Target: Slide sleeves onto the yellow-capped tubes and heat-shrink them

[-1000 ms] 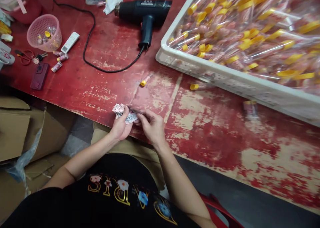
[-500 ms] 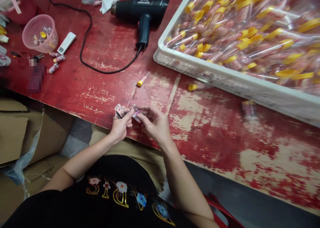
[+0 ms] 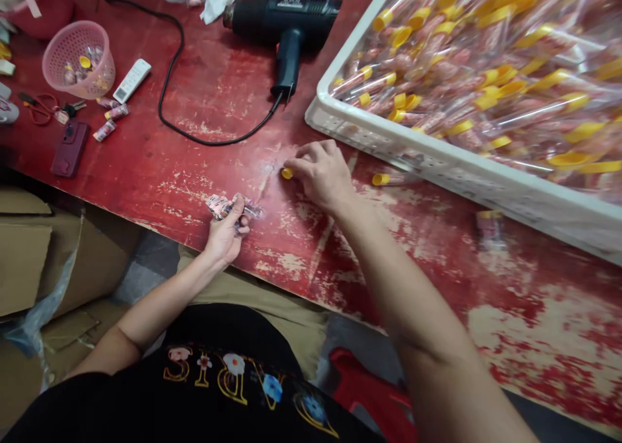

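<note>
My left hand (image 3: 228,234), near the table's front edge, is closed around a bunch of printed clear plastic sleeves (image 3: 216,204). One end of the bunch pokes out past the thumb on the right. Farther forward, my right hand (image 3: 324,171) pinches a small yellow-capped tube (image 3: 287,173) at the table surface. Only the tube's cap shows; the fingers hide the rest. To the right of that hand lies another yellow-capped clear tube (image 3: 383,179), untouched.
A white crate (image 3: 437,151) full of yellow-capped tubes stands at the right. A black heat gun (image 3: 286,15) with a cord lies behind. At left are a pink basket (image 3: 53,61), a phone (image 3: 70,148), scissors (image 3: 41,109) and a white box (image 3: 132,80). A short tube (image 3: 490,228) stands at right.
My right hand has left the plastic sleeves and moved forward and right onto the yellow-capped tube. My left hand keeps the sleeves, slightly farther left.
</note>
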`<state>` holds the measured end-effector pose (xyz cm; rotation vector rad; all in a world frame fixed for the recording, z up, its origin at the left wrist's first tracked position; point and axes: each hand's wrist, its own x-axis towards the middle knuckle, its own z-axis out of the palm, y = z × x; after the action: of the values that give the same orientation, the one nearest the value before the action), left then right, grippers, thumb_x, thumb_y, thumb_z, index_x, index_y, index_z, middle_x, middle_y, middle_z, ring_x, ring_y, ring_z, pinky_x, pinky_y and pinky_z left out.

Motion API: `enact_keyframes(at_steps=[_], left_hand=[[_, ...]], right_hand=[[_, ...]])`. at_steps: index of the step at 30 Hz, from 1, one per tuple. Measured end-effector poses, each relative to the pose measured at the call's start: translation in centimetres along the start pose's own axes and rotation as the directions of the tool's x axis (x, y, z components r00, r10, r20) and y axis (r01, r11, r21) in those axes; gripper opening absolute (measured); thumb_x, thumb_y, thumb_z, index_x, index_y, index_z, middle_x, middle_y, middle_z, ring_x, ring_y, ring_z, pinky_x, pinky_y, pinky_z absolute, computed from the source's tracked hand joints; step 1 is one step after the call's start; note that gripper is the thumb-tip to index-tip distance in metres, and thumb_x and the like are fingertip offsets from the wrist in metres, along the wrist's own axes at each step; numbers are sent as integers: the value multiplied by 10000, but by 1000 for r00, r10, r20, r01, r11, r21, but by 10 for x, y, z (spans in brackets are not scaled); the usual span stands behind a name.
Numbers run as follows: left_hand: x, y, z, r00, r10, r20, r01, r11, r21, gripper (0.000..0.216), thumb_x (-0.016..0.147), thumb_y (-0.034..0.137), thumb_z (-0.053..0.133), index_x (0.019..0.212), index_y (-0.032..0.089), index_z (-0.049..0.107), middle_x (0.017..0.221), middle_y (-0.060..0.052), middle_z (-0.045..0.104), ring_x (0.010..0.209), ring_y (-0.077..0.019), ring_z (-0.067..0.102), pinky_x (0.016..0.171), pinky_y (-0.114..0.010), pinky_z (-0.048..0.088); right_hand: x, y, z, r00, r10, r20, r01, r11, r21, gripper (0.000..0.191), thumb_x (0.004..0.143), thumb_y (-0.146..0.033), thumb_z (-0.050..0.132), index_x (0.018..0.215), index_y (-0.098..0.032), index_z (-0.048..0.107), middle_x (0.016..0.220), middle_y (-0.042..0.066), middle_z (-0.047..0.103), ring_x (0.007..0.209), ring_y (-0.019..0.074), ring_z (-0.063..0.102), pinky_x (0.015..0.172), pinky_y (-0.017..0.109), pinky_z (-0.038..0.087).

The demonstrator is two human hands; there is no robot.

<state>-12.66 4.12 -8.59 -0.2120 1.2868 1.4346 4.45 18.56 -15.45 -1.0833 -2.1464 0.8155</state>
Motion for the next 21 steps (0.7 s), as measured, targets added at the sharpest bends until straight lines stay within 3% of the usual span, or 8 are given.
enact_keyframes(at_steps=[3,6,8,10,14,16,18,21], left_hand=[[-2,5,1,998,-66,-11,64,994,-92,373,686,223,929,715,135,567,671,41,555,511,-18,476,410,-116,278],[-6,7,3,993,-114,11,114,986,-124,410,657,226,947,733,137,555,683,49,546,520,-16,475,409,-108,281],[-9,6,5,993,-113,34,116,988,-107,421,628,207,961,766,135,569,698,55,551,524,-16,477,405,-105,283],[-12,3,7,991,-124,50,128,989,-77,430,613,194,966,803,137,585,705,62,559,517,-16,474,400,-107,282],[-20,-2,8,986,-158,51,159,987,-18,476,589,252,981,829,150,583,702,67,565,502,-22,482,399,-115,281],[-24,-4,7,988,-143,59,141,989,39,526,554,314,996,840,150,586,715,53,582,523,-37,515,402,-119,283],[-27,-6,5,989,-123,88,114,989,94,592,497,376,1010,847,139,595,738,27,613,548,-49,540,403,-120,283],[-33,-7,2,985,-97,142,75,985,154,626,443,398,1021,815,116,603,703,13,614,535,-41,519,399,-116,266]], right_hand=[[-23,-28,-9,991,82,-106,-49,958,283,208,908,-308,673,1094,-228,622,1047,86,646,1004,238,627,927,445,547],[-66,-77,-6,936,276,-218,-71,756,651,326,892,-313,729,1159,-267,549,1064,45,664,928,180,678,813,338,595],[-87,-101,5,905,342,-252,-41,660,750,294,877,-268,753,1104,-265,567,1054,32,687,933,163,700,824,311,601],[-99,-112,18,875,365,-318,-1,657,753,270,855,-213,773,1058,-253,599,1037,29,701,966,163,711,865,312,602],[-110,-112,29,831,302,-466,68,777,625,317,819,-124,787,1078,-256,661,1059,39,723,1033,191,715,902,351,611],[-117,-113,23,864,228,-449,61,838,543,325,843,-127,762,1131,-257,686,1115,64,738,1084,217,713,937,390,613],[-124,-117,14,921,154,-358,42,873,485,297,915,-142,678,1190,-250,702,1192,89,737,1151,235,703,995,429,600],[-133,-123,4,962,138,-237,2,862,507,389,975,-135,573,1337,-251,654,1299,110,696,1133,216,718,950,396,629]])
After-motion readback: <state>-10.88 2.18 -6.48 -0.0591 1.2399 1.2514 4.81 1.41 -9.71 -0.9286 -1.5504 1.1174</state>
